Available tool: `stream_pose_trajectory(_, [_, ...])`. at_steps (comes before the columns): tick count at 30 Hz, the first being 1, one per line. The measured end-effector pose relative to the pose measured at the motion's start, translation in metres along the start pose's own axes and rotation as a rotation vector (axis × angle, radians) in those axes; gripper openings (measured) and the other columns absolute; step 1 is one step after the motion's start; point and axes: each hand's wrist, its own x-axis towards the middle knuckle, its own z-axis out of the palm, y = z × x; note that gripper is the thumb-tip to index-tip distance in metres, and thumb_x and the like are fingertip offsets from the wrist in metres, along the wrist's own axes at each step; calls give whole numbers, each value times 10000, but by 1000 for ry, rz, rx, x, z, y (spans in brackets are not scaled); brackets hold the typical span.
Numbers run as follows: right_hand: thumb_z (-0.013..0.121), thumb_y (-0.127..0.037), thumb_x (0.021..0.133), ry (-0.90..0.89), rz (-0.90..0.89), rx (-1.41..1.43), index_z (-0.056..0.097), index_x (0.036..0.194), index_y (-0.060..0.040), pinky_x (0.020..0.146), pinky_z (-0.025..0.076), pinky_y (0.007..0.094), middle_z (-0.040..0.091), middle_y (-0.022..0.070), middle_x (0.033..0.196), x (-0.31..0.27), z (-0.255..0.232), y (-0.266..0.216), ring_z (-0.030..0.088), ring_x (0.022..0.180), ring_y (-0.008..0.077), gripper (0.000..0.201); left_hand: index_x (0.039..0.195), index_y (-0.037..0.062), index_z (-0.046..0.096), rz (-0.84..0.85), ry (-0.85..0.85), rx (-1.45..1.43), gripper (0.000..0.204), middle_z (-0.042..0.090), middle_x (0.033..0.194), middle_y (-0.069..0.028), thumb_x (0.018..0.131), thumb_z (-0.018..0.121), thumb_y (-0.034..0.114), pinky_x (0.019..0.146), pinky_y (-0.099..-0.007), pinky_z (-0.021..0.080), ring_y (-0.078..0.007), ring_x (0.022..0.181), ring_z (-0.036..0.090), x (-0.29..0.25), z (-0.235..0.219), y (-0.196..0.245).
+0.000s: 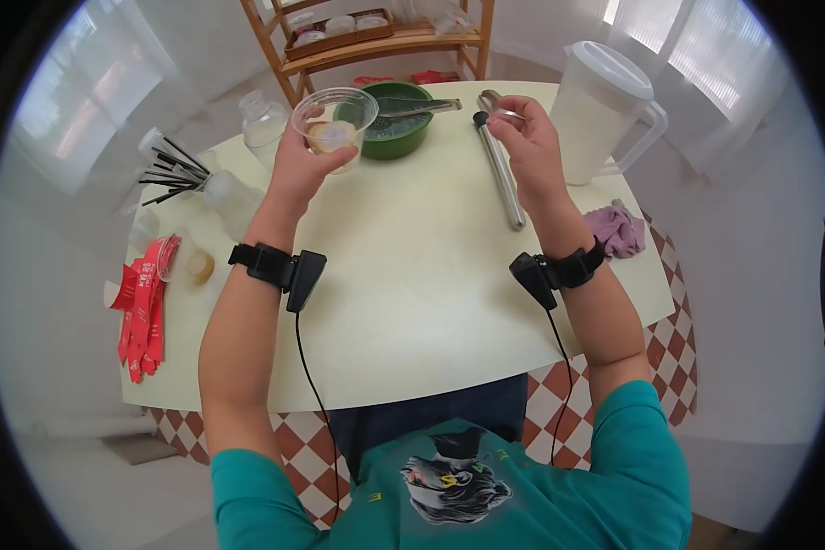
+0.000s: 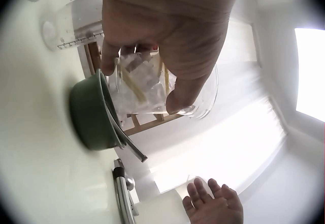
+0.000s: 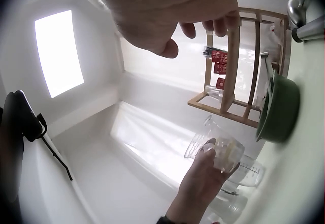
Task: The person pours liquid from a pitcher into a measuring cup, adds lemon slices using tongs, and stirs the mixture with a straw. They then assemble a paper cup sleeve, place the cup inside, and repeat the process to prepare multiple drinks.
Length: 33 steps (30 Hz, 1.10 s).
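My left hand (image 1: 302, 170) grips a clear plastic cup (image 1: 362, 112), thumb and fingers around its side, raised over the table's far left part. Ice cubes (image 2: 147, 76) and yellow lemon pieces (image 2: 133, 89) show through the wall in the left wrist view. Just beyond the cup sits a green bowl (image 1: 401, 145) with metal tongs (image 1: 435, 106) across its rim. My right hand (image 1: 536, 151) is raised on the right with loose fingers and nothing in them. A steel muddler (image 1: 500, 179) and a small steel jigger (image 1: 488, 99) lie on the table below it.
A lidded pitcher (image 1: 600, 105) stands at the far right, a purple cloth (image 1: 619, 231) nearer. On the left are a clear bottle (image 1: 262, 128), black straws (image 1: 179, 168), a small jar (image 1: 200, 268) and red paper sleeves (image 1: 142, 312). A wooden rack (image 1: 403, 41) stands behind the table.
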Motion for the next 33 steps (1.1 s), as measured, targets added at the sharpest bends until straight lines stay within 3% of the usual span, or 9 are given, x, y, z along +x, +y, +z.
stream_pose_trajectory(6, [692,-208,796,-67,147,-166,572,1091,-40,819,450,302,527,82,1142,-7,14,1,495,1055,181,360,1319,-17,387,-49,12,-69,773,519,1185,-123,681,810,86,939,-296,434,-190,1102,528,-2,2,-7])
stream_pose_trajectory(12, [690,-239,768,-133,-21,-404,587,1095,-36,871,456,366,525,126,1171,4,19,19,509,1100,250,399,1328,-22,394,-107,14,2,795,518,1204,-129,667,819,97,955,-304,431,-201,1119,523,-18,4,-14])
stream_pose_trajectory(14, [698,-243,742,-149,-202,-654,584,1138,-48,927,444,418,501,180,1235,21,21,25,494,1147,319,456,1323,-22,403,-79,37,74,795,520,1211,-128,659,822,101,965,-306,428,-206,1131,518,-14,3,-11])
stream_pose_trajectory(17, [699,-278,723,-109,-288,-827,575,1193,-62,973,425,439,464,240,1289,43,26,43,458,1205,377,532,1324,-23,401,-47,28,84,797,520,1220,-133,657,820,101,966,-306,428,-207,1137,514,-8,-1,-9])
stream_pose_trajectory(20, [692,-317,721,-111,-254,-1014,569,1227,-78,970,434,440,436,284,1308,58,32,60,453,1217,414,573,1321,-24,403,-68,3,30,795,521,1227,-131,655,819,99,964,-308,430,-208,1142,513,-15,-4,-10])
stream_pose_trajectory(24, [683,-338,728,-152,-227,-1075,559,1243,-70,943,456,431,455,260,1299,69,38,68,514,1153,393,594,1320,-24,403,-121,-14,23,799,519,1232,-124,649,820,91,967,-309,430,-204,1148,511,-28,-7,-17])
stream_pose_trajectory(26, [676,-335,745,-298,-13,-1064,545,1249,-51,909,477,414,505,230,1255,74,40,64,569,1073,356,593,1318,-26,405,-150,-18,-53,799,515,1241,-120,644,820,84,972,-306,427,-202,1144,517,-31,-7,-22])
stream_pose_trajectory(30, [655,-318,786,-348,-100,-1119,538,1236,-34,872,490,414,585,210,1125,78,44,72,605,997,335,545,1316,-24,409,-169,-14,-40,793,520,1237,-122,645,819,82,967,-307,435,-200,1138,524,-37,-5,-28])
stream_pose_trajectory(33, [619,-284,841,-259,-142,-1089,598,1129,-7,830,494,439,634,215,981,79,47,73,618,934,362,400,1308,-26,421,-128,15,65,782,537,1216,-125,643,819,85,956,-315,450,-213,1119,543,-21,-5,-23])
